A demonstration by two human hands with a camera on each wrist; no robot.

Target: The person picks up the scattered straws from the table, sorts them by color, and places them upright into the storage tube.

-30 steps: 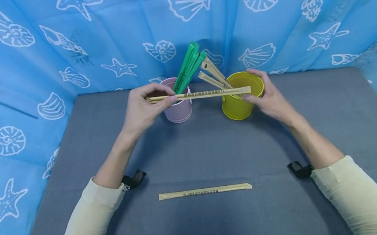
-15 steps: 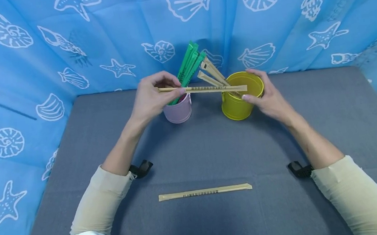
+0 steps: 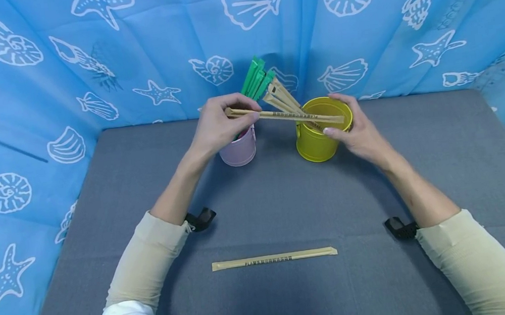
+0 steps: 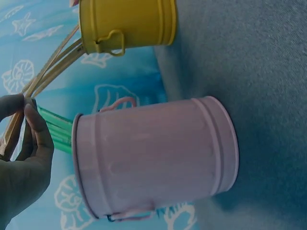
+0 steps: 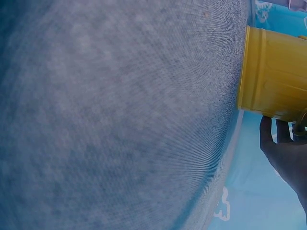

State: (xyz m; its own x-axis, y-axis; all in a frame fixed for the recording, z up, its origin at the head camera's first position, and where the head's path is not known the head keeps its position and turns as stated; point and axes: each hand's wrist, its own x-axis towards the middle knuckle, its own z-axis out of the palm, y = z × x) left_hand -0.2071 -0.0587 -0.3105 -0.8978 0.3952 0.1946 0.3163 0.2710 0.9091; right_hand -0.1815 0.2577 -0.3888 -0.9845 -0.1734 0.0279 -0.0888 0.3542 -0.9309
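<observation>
My left hand (image 3: 225, 123) pinches a tan paper-wrapped straw (image 3: 291, 115) between thumb and fingers. The straw slants slightly down to the right, its far end over the mouth of the yellow bucket (image 3: 315, 149). In the left wrist view the fingertips (image 4: 37, 120) hold it beyond the rim of the pale purple bucket (image 4: 153, 153). With fingers and thumb around the right side of its rim, my right hand (image 3: 362, 134) grips the yellow bucket, which stands on the table. Several tan wrapped straws (image 3: 282, 94) lean leftward out of that bucket.
Green wrapped straws (image 3: 257, 80) stick up from the purple bucket, partly hidden by the left hand. Another tan wrapped straw (image 3: 273, 259) lies across the front of the grey table (image 3: 284, 200). A blue shell-print curtain (image 3: 168, 44) hangs right behind the buckets.
My left hand has moved right and slightly up, carrying the straw so its end passes over the yellow bucket's opening. The right hand has kept its grip on the bucket.
</observation>
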